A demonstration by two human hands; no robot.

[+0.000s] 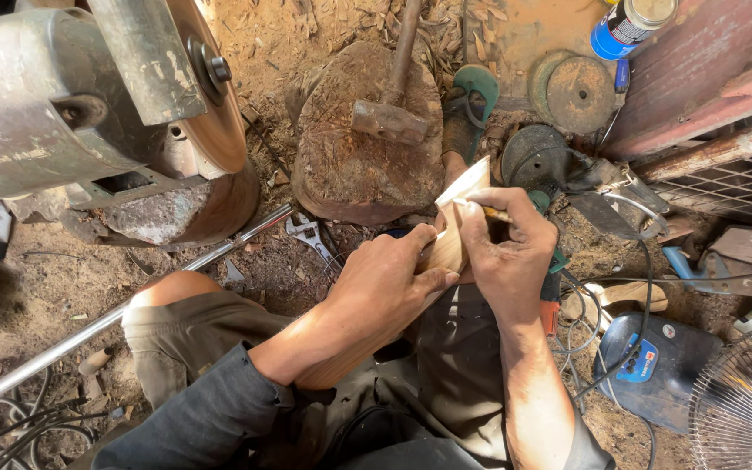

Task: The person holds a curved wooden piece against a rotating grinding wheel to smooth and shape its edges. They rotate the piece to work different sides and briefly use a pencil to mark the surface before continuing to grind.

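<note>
A long pale wooden piece (457, 228) rests across my lap, its pointed upper end aimed at the stump. My left hand (386, 283) wraps around its middle and holds it steady. My right hand (508, 252) pinches a short pencil (491, 211), whose tip touches the wood's upper face. My bent knee (176, 289) shows at the left, and one foot in a green sandal (470, 106) rests beside the stump.
A tree stump (367, 139) with a hammer (391, 104) lies ahead. A large metal machine with a rusty disc (219, 113) stands at the left, a steel rod (115, 318) below it. An adjustable wrench (310, 235), grinding discs (574, 91), a spray can (630, 24), a power tool (567, 174), cables and a fan (746, 400) lie around.
</note>
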